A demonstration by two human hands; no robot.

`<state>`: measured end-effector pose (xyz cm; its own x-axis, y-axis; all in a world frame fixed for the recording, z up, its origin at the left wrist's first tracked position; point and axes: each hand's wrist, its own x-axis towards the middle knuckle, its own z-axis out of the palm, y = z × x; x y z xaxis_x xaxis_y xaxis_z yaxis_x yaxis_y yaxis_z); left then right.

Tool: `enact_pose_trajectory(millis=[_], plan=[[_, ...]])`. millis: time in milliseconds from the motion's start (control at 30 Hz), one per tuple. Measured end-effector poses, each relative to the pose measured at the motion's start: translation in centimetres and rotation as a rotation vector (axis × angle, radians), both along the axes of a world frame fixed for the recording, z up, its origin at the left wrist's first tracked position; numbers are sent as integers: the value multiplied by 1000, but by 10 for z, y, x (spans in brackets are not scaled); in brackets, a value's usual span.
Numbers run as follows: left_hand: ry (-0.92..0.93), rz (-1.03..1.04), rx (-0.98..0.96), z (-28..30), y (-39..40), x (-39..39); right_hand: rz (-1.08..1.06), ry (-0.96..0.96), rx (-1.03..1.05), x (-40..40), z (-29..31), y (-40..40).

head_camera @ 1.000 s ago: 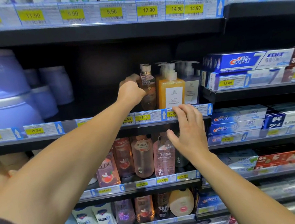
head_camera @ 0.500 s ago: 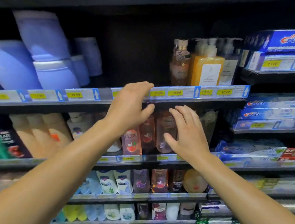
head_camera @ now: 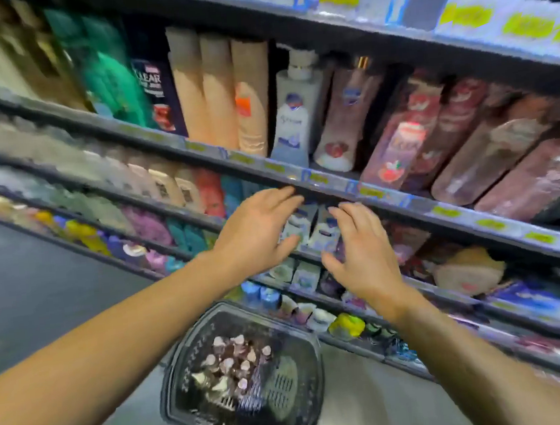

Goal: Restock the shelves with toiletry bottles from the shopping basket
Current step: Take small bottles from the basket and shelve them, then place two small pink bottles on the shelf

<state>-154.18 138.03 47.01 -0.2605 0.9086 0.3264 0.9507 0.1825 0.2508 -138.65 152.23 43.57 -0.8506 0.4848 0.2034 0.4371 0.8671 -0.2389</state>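
Note:
A black shopping basket [head_camera: 304, 352] stands on the floor below my arms, holding several small brownish bottles with pale caps [head_camera: 232, 360]. My left hand [head_camera: 256, 231] and my right hand [head_camera: 365, 255] hover empty, fingers spread, in front of a lower shelf edge [head_camera: 334, 187]. Both hands are well above the basket. Pink and reddish body-wash bottles [head_camera: 397, 141] fill the shelf above my hands. The view is tilted and blurred.
Peach bottles [head_camera: 220, 92] and a white pump bottle [head_camera: 293, 109] stand on the same shelf to the left. Lower shelves [head_camera: 187, 251] carry small colourful bottles. Grey floor [head_camera: 28, 288] stretches to the left of the basket.
The view has swung down and left, so the basket on the floor now shows. Both hands have dropped from the upper shelf with the amber pump bottles to a lower level, empty.

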Motion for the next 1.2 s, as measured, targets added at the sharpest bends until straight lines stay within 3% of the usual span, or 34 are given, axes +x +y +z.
enact_pose_trajectory(millis=[367, 600, 733, 1033, 1200], plan=[[-342, 139, -315, -195, -108, -35, 82, -364, -220, -32, -159, -83], [-510, 225, -503, -319, -148, -38, -6, -557, -457, -25, -277, -121], [-593, 280, -586, -394, -160, -32, -54, -556, -482, -19, -354, -135], [-626, 273, -687, -564, -155, -2, -77, -657, -579, -22, -531, -131], [-513, 222, -738, -651, -149, 15, -70, -672, -634, -26, -622, -120]])
